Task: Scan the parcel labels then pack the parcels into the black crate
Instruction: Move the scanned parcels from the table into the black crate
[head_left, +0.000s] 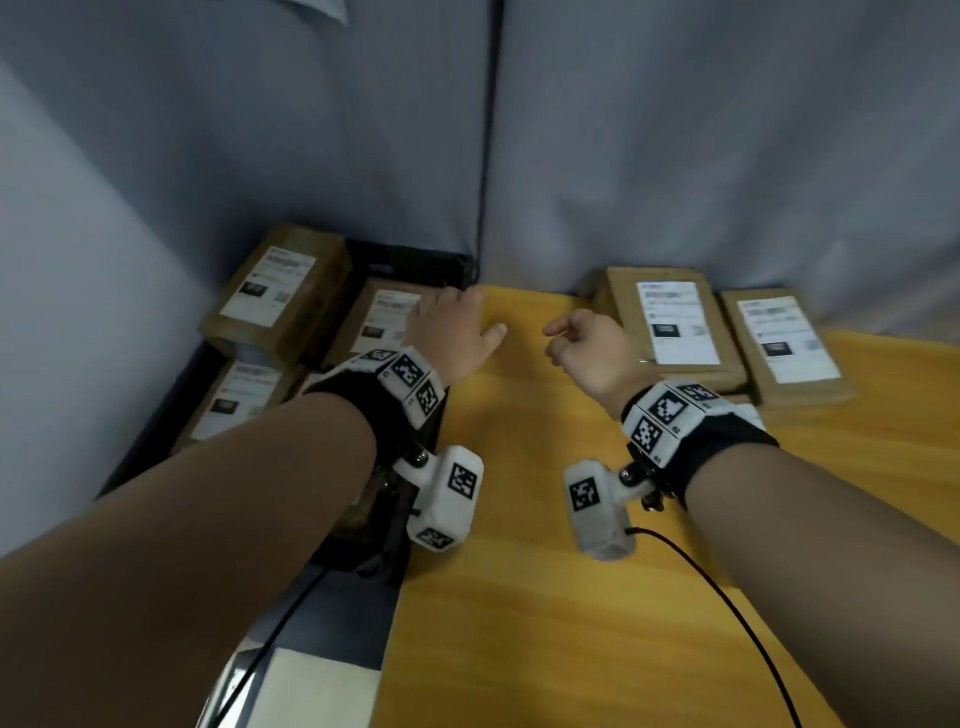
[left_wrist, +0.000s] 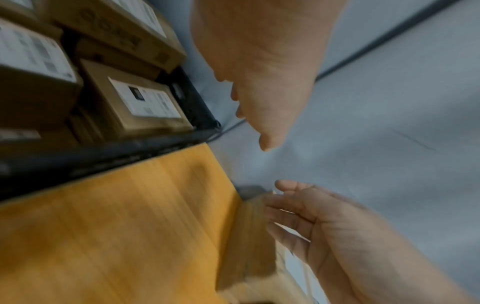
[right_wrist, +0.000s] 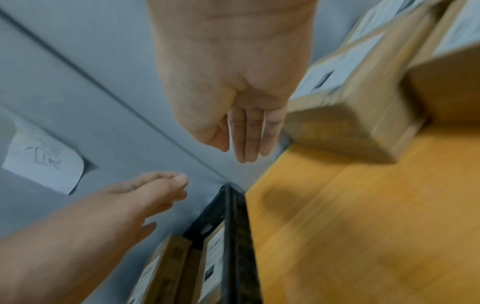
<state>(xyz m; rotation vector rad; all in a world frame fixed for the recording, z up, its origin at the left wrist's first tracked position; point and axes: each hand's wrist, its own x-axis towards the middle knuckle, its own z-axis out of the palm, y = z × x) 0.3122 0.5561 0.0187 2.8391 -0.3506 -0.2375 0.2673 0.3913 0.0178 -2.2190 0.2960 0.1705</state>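
The black crate (head_left: 410, 260) stands left of the yellow table (head_left: 519, 597) and holds several brown parcels with white labels, such as one at the back (head_left: 280, 291) and one by the right wall (head_left: 384, 317). My left hand (head_left: 457, 322) hovers over the crate's right rim, fingers relaxed and empty. My right hand (head_left: 582, 338) hangs above the table with loosely curled fingers and holds nothing. Just right of it two labelled parcels (head_left: 670, 322) (head_left: 789, 348) lie side by side on the table. In the right wrist view my fingers (right_wrist: 246, 139) are straight near a parcel's corner (right_wrist: 350, 127).
Grey fabric walls (head_left: 675, 156) close off the back and left side. A black cable (head_left: 727, 597) runs from my right wrist camera across the table. A white sheet (right_wrist: 44, 162) is stuck on the wall. More parcels lie under the two on the table.
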